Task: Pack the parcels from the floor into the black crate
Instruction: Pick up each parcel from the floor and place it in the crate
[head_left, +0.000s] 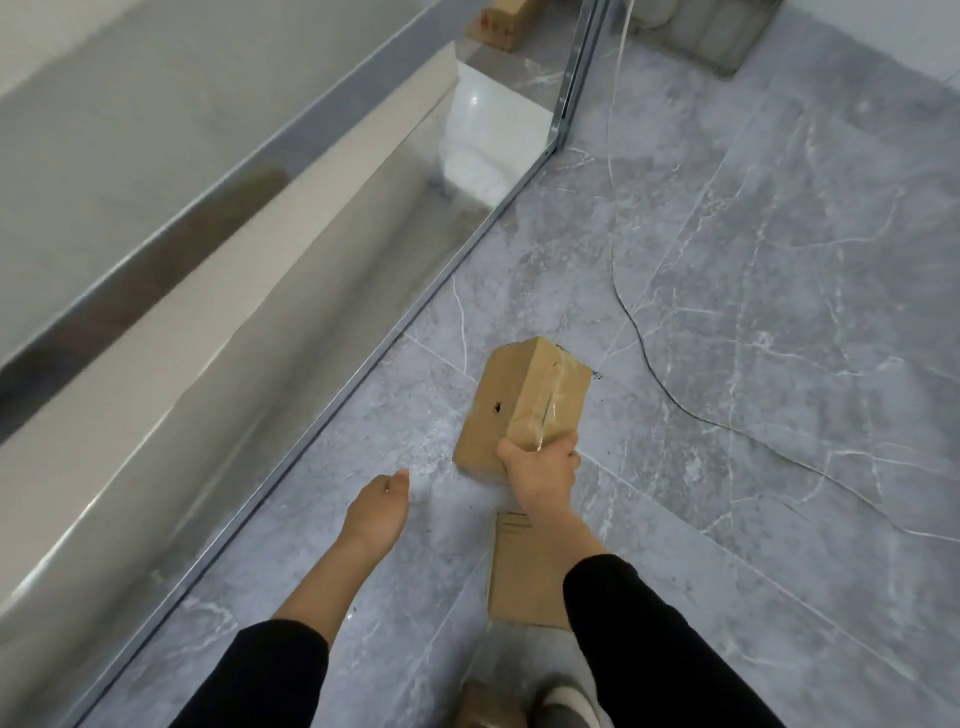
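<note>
R hand (543, 462) gripped the near end of a taped cardboard parcel (519, 405), fingers wrapped around it. The parcel was tilted low over the floor (753, 312); touching or not, I cannot tell. L hand (382, 499) hung beside, fingers loosely curled, holding nothing. A flat parcel (522, 571) lay on the floor under the R forearm. Floor was grey marble-look tiles w/ white veins, w/ a thin cable (631, 312) across. At left stood a metal-framed glass wall (366, 374).
</note>
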